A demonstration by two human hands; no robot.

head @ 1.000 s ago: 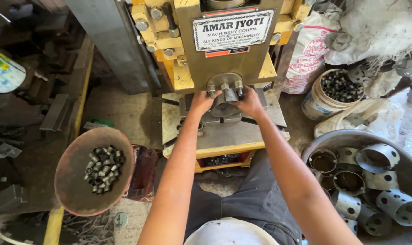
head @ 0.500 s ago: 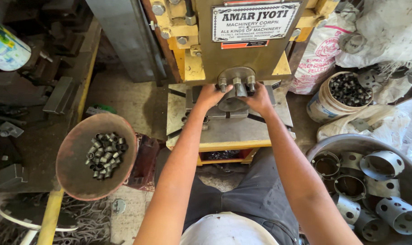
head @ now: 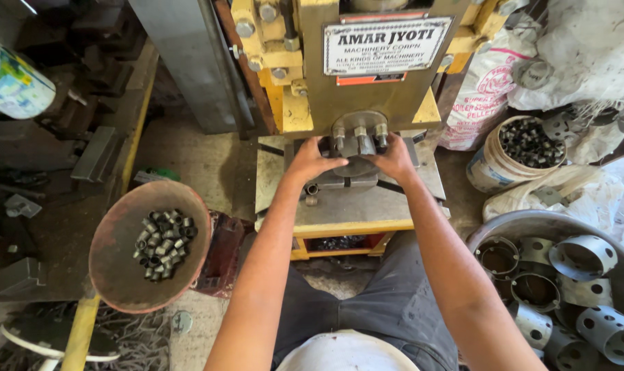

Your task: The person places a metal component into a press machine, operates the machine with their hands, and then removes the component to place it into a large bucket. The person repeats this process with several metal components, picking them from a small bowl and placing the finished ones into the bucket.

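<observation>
At the bottom centre of the frame sit the person's grey-trousered lap and a white rounded shape. To the lower left, a rusty round pan holds a small heap of short metal sleeves. To the lower right, a large grey basin is filled with perforated metal cylinders.

Both forearms reach up the middle of the frame to the press's steel counter. The left hand and the right hand meet at the round die beneath the bolted tool head. Each grip is curled in around the die area; whether the fingers pinch a small piece there cannot be told, since the hands cover it. One loose sleeve lies on the counter just below the left hand.

Judging by the pan's modest heap and the bucket of similar small parts at upper right, some pieces appear handled and others remain. Behind stands the yellow press body.
</observation>
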